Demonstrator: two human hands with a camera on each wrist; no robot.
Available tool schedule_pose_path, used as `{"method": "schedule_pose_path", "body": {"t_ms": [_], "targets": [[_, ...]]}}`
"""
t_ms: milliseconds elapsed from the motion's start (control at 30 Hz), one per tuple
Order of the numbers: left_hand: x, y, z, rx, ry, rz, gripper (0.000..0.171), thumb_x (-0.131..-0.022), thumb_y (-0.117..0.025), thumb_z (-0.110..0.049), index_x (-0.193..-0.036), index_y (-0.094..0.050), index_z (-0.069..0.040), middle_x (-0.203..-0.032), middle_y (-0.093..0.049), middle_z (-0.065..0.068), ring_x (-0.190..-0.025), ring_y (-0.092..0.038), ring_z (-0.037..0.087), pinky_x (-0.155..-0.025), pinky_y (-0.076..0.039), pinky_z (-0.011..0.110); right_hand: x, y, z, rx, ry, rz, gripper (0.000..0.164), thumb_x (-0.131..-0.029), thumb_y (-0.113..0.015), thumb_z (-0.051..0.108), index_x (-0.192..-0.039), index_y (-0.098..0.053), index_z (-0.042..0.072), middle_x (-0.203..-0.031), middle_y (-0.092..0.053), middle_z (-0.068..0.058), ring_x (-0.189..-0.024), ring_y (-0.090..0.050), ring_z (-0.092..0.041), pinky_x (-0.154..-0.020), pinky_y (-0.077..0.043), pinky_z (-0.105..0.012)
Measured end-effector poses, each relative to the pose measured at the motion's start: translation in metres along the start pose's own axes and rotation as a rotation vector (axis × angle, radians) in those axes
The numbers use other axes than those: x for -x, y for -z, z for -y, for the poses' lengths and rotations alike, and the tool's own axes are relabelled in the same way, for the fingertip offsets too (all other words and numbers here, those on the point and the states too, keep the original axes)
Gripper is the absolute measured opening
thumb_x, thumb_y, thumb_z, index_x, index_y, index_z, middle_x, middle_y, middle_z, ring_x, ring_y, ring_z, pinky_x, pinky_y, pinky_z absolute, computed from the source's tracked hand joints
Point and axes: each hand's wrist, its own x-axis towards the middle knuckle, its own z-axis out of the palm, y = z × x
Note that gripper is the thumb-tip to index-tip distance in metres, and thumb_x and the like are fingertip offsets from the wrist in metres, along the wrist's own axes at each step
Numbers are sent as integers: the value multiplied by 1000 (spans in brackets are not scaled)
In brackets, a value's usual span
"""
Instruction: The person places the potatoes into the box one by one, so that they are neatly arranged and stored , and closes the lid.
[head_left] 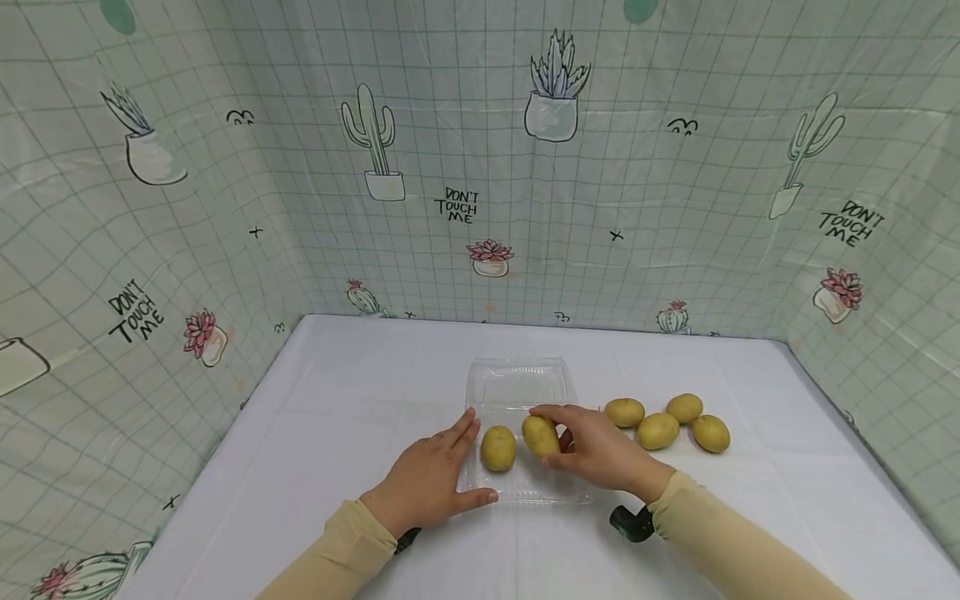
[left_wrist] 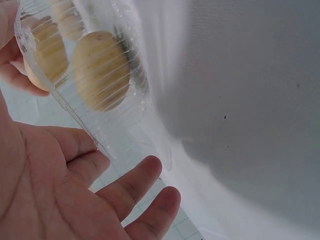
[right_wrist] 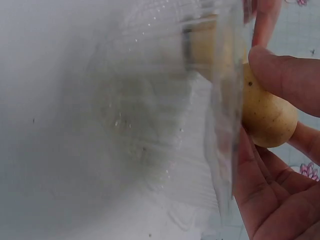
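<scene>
A clear plastic clamshell container [head_left: 536,490] lies on the table with its lid [head_left: 519,382] folded back, away from me. One potato [head_left: 498,448] sits in the left half of the base, seen through the ribbed wall in the left wrist view. My left hand [head_left: 429,477] rests at the container's left side, fingers extended and touching its edge. With thumb and fingers my right hand [head_left: 603,450] grips a second potato [head_left: 541,436], held at the right half of the base. In the right wrist view that potato [right_wrist: 267,112] is partly behind the container wall.
Several loose potatoes [head_left: 657,431] lie grouped on the white tabletop [head_left: 360,392], to the right of the container. A patterned grid cloth [head_left: 480,167] hangs behind the table and along both sides. Dark wrist devices [head_left: 632,523] show beneath the sleeves.
</scene>
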Motion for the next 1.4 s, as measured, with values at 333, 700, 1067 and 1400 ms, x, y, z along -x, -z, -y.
{"method": "schedule_pose_path", "body": {"t_ms": [333, 700, 1067, 1400], "targets": [[-1, 0, 0, -2, -2, 0, 98, -91, -48, -73, -153, -34, 2, -161, -25, 15, -131, -50, 31, -99, -46, 44, -6, -11, 2, 75, 10, -6, 65, -82, -84, 17, -139, -56, 6, -127, -63, -5, -78, -61, -11, -69, -51, -26], [-1, -1, 1, 23, -7, -8, 97, -92, -48, -72, -152, -35, 3, -161, -26, 15, -131, -51, 31, -99, -47, 45, -12, -23, 3, 136, -11, 2, 63, -80, -85, 18, -136, -59, 5, -118, -67, -5, -81, -60, -11, -73, -52, -30], [0, -1, 1, 44, -11, -19, 96, -92, -49, -71, -152, -36, 3, -161, -27, 15, -129, -53, 31, -98, -47, 45, -14, -30, 5, 201, -69, 27, 64, -81, -85, 24, -137, -58, 8, -114, -66, -6, -83, -56, -14, -80, -50, -38], [0, 1, 0, 50, -8, -10, 96, -92, -51, -70, -152, -36, 3, -161, -27, 16, -130, -51, 31, -99, -47, 45, -13, -23, 9, 191, -63, 85, 67, -78, -85, 12, -137, -57, 3, -121, -64, -12, -89, -60, -17, -82, -52, -39]]}}
